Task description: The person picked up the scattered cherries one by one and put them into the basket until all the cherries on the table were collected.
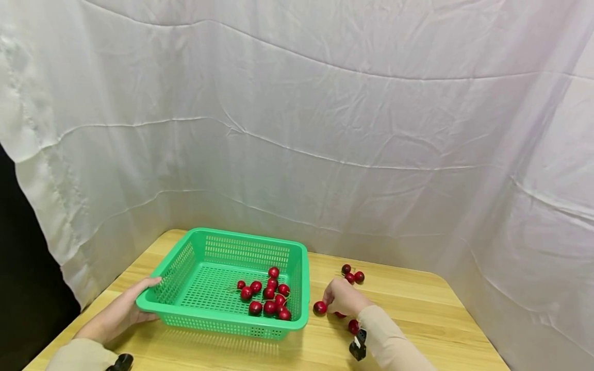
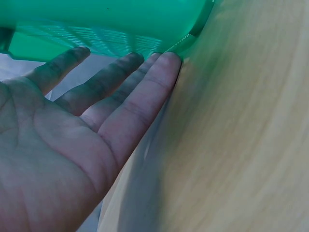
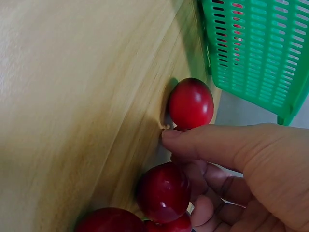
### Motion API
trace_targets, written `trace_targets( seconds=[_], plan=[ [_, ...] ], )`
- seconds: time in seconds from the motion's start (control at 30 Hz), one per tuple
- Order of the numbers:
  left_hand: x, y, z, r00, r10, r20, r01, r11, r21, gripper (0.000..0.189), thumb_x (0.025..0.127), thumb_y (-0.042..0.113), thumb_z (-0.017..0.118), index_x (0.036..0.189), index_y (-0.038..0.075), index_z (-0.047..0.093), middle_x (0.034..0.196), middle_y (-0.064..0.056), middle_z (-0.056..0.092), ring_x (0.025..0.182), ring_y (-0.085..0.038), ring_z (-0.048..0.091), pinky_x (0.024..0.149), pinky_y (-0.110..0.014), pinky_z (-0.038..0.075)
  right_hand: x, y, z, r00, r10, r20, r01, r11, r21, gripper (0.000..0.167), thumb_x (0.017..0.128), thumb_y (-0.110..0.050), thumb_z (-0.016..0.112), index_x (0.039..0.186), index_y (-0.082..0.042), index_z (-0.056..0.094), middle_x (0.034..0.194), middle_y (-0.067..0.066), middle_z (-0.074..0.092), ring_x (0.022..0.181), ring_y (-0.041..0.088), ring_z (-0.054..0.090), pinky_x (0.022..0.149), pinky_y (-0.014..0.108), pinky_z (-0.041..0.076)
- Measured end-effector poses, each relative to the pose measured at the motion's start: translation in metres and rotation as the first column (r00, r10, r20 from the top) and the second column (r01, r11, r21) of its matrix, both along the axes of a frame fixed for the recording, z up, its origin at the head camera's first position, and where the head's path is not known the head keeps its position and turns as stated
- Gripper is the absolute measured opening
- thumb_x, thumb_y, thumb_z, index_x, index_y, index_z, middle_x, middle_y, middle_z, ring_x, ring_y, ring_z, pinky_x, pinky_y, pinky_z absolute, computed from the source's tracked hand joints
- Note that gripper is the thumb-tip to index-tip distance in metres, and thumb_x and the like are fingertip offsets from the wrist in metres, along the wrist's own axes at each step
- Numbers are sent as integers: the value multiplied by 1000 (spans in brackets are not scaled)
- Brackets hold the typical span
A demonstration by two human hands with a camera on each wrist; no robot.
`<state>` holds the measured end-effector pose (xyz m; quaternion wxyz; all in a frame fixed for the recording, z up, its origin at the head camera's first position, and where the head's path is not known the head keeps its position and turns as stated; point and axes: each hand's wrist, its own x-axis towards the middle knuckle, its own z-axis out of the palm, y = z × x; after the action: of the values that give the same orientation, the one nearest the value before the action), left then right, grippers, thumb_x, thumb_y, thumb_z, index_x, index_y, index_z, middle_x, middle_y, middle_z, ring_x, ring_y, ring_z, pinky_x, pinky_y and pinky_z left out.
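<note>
A green plastic basket holds several red cherries, mostly towards its right side. My left hand grips the basket's near left corner, thumb over the rim and fingers beneath; in the left wrist view the fingers reach along its outer wall. Right of the basket, my right hand is down at the table among loose cherries. Its thumb and fingers pinch at a cherry mostly hidden behind the thumb. One cherry lies just beyond the thumb tip, and a darker cherry sits against the curled fingers.
More loose cherries lie farther back on the wooden table, and one cherry rests by the right wrist. A white curtain hangs behind the table and along its sides.
</note>
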<state>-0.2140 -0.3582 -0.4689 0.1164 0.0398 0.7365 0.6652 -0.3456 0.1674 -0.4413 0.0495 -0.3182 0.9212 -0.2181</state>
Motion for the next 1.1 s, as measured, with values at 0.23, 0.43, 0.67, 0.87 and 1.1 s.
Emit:
trace_targets(
  seconds=[0.23, 0.43, 0.67, 0.87, 1.1],
  plan=[
    [-1, -1, -1, 1000, -5, -4, 5, 1000, 6, 78, 117, 45, 27, 166, -10, 0, 157, -34, 37, 121, -12, 63, 103, -39, 56, 0, -2, 0, 1000, -2, -14, 2, 1000, 6, 21, 78, 15, 81, 73, -4, 74, 67, 2, 69, 61, 11, 52, 55, 23, 45],
    [0, 0, -1, 1000, -10, -6, 10, 1000, 7, 79, 117, 45, 26, 166, -11, -2, 158, -37, 33, 122, -12, 63, 103, -39, 56, 0, -3, 1, 1000, -5, -16, 5, 1000, 1, 21, 82, 10, 84, 72, -5, 74, 66, 0, 68, 61, 11, 52, 56, 24, 46],
    [0, 0, -1, 999, -19, -26, 19, 1000, -2, 77, 118, 43, 25, 165, -12, -2, 156, -38, 35, 121, -14, 64, 101, -36, 57, 1, -5, 5, 999, -28, -31, 29, 1000, 10, 22, 84, 5, 86, 72, -9, 74, 67, -3, 67, 63, 10, 51, 58, 23, 45],
    [1, 2, 1, 1000, -8, -11, 8, 1000, 1, 78, 118, 44, 26, 166, -11, -2, 155, -34, 40, 121, -14, 64, 102, -37, 57, 3, -7, 13, 998, -57, -32, 57, 998, 15, 22, 86, 0, 86, 73, -11, 73, 68, -5, 66, 65, 11, 54, 60, 24, 48],
    [0, 1, 1, 1000, -10, -11, 10, 1000, 1, 79, 118, 43, 25, 165, -12, -5, 156, -39, 35, 119, -14, 64, 100, -36, 57, 5, -11, 25, 997, -73, -39, 73, 997, 0, 22, 89, -4, 85, 74, -13, 71, 69, -6, 65, 63, 11, 55, 60, 25, 49]
  ],
)
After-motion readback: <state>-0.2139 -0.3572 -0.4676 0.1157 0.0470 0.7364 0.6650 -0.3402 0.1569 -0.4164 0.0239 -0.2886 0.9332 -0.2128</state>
